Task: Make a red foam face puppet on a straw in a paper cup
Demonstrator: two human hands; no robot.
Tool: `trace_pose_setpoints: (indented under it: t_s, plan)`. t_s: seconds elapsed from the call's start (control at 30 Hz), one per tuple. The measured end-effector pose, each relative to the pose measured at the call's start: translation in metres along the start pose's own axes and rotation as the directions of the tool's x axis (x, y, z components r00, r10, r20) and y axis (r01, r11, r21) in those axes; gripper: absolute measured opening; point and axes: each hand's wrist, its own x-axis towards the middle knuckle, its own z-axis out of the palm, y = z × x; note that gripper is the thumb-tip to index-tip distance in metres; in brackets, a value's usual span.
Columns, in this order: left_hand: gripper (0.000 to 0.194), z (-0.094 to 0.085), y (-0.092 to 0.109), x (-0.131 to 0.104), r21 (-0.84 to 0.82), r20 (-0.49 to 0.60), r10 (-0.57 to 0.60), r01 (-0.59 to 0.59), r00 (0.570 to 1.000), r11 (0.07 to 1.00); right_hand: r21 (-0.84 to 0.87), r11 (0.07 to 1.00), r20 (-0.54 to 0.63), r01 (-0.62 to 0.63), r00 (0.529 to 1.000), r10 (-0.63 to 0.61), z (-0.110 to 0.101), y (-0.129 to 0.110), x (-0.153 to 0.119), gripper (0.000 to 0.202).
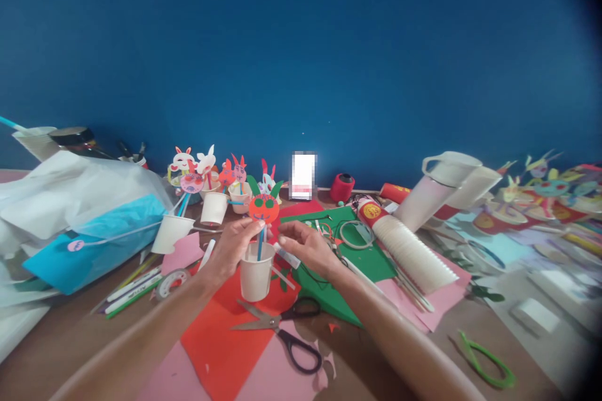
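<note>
Fingers (249, 225) of the left hand (232, 245) pinched the orange paper face (264, 209) at its lower edge; from where I stood, those of the right hand (310, 247) curled loosely beside it, thumb parted. The face's blue straw (260, 242) stood in a white cup (255, 279), black-handled scissors (273, 323) lying open near its base

An orange paper face (264, 208) with 2 green ears (253, 185) tops a blue straw (260, 247) in an upright white cup (256, 277).

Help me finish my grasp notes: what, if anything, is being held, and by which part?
The left grip holds the orange paper face by its lower edge, near the blue straw. No held thing shows in the right grip.
</note>
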Motion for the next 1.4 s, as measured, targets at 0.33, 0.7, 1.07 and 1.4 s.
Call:
trace_pose_setpoints:
  t_s: [0.33,0.7,1.07,1.4]
  plan:
    - [0.02,0.012,0.004,-0.012,0.129,0.007,0.06,-0.06,0.998,0.99,0.128,0.991,-0.072,0.036,0.997,-0.027,0.006,0.004,0.0,0.025]
    - [0.028,0.012,-0.016,-0.008,0.234,0.129,0.071,-0.1,0.989,0.967,0.188,0.982,-0.182,0.015,0.983,0.02,0.002,0.007,0.004,0.017]
    - [0.023,0.014,-0.006,-0.01,0.071,0.213,-0.014,-0.002,0.977,0.997,0.284,0.958,-0.196,-0.023,0.977,0.081,0.003,0.002,0.005,0.016]
    - [0.028,0.014,-0.007,-0.01,0.004,0.257,-0.001,0.0,0.966,1.0,0.324,0.946,-0.2,-0.014,0.976,0.083,0.003,-0.001,0.004,0.014]
